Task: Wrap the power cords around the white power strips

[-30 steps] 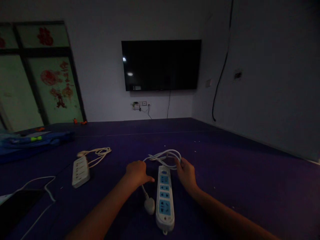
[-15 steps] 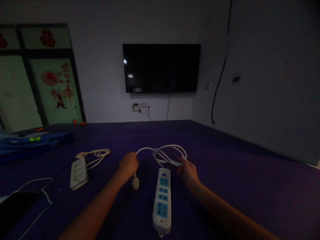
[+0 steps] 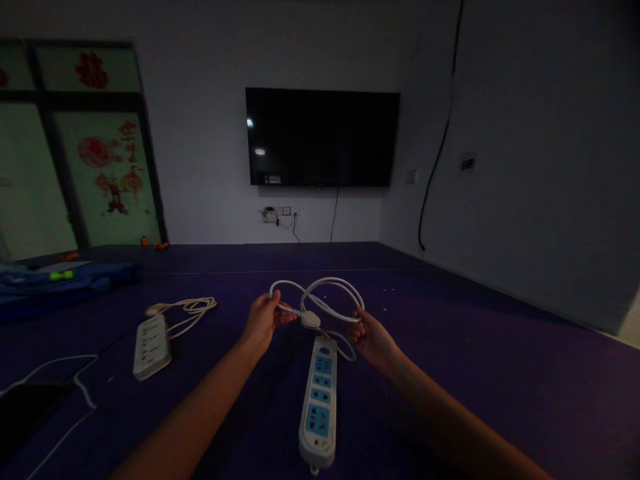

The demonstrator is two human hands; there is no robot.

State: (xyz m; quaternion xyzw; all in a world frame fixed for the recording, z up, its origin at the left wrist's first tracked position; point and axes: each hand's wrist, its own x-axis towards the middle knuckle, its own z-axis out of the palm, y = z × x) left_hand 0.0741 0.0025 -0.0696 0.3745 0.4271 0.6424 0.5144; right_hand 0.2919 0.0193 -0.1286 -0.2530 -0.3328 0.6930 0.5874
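Observation:
A white power strip (image 3: 319, 400) with blue socket panels lies lengthwise on the purple surface between my forearms. Its white cord (image 3: 334, 280) is looped above the strip's far end. My left hand (image 3: 263, 321) is closed on the cord near the plug end, and the plug (image 3: 311, 320) points right, in front of the loop. On the other side, my right hand (image 3: 371, 337) pinches the right side of the loop between thumb and fingers. A slack length of cord hangs below the loop, close to my right fingers.
To the left lies a second white power strip (image 3: 153, 347) with its cord (image 3: 193, 307) bundled behind it. Nearer sits a dark flat device (image 3: 33, 413) beside a white cable (image 3: 83, 387). Blue cloth (image 3: 75, 283) is at far left. A television (image 3: 323, 137) hangs on the wall.
My left hand has turned and risen, swinging the plug from hanging down to pointing right towards the loop. My right hand has lifted the loop slightly.

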